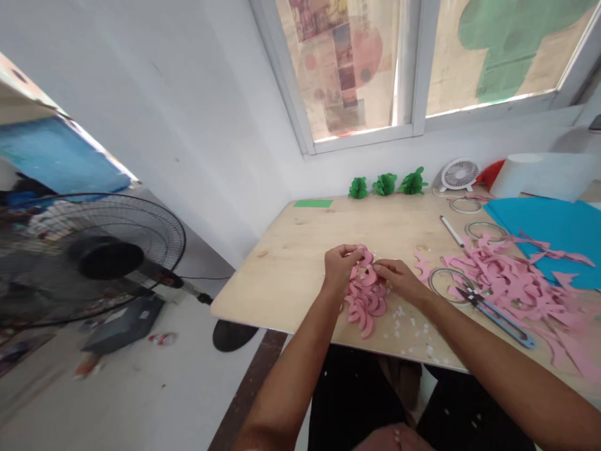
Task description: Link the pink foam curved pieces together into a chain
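Observation:
Both my hands meet over a small heap of pink paper cut-outs [366, 304] on the wooden table [291, 263]. My left hand [340, 266] is curled in a pinch on a pink curved paper piece [365, 258] lifted just above the heap. My right hand [397, 277] has its fingers pressed together on the same piece from the right. Small white paper bits [413, 326] lie scattered near the table's front edge, just right of the heap.
Pink paper offcuts [511, 282], scissors [498, 310] and wire rings [446, 282] lie to the right, beside blue paper sheets [549, 232]. A white pen [451, 230], three green paper balls [385, 183], a green card [313, 203] and a small white fan [459, 173] sit farther back. A floor fan [94, 257] stands left.

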The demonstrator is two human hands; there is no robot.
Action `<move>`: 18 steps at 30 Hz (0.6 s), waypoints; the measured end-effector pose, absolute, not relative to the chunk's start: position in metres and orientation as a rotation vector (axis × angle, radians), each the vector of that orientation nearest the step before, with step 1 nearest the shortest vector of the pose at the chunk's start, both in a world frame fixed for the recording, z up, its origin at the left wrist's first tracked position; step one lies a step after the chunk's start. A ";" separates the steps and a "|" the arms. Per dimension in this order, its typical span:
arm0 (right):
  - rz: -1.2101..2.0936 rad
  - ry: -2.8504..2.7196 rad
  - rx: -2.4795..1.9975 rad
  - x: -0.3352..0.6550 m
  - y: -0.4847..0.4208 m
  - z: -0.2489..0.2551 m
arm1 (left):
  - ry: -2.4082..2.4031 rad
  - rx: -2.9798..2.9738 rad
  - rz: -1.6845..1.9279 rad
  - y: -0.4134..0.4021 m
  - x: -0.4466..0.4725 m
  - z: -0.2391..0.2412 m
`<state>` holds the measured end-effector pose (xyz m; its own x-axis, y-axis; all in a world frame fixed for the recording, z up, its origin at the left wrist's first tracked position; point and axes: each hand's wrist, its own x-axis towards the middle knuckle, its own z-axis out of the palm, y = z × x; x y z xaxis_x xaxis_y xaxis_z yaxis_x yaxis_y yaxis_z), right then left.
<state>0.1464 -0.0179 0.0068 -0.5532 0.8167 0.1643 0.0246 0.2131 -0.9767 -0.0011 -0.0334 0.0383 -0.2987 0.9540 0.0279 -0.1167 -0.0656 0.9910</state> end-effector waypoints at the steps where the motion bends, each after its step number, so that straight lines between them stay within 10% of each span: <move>1: 1.409 -1.779 -0.786 0.146 -0.018 0.007 | 1.300 0.983 1.520 -0.034 -0.001 0.038; 18: 1.375 -1.770 -0.835 0.146 -0.018 0.004 | 1.264 0.984 1.484 -0.034 0.002 0.038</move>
<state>0.1460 -0.0183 0.0037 -0.5209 0.8392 0.1563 0.0561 0.2164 -0.9747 0.0024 -0.0341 0.0376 -0.2550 0.9669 0.0090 -0.1448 -0.0474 0.9883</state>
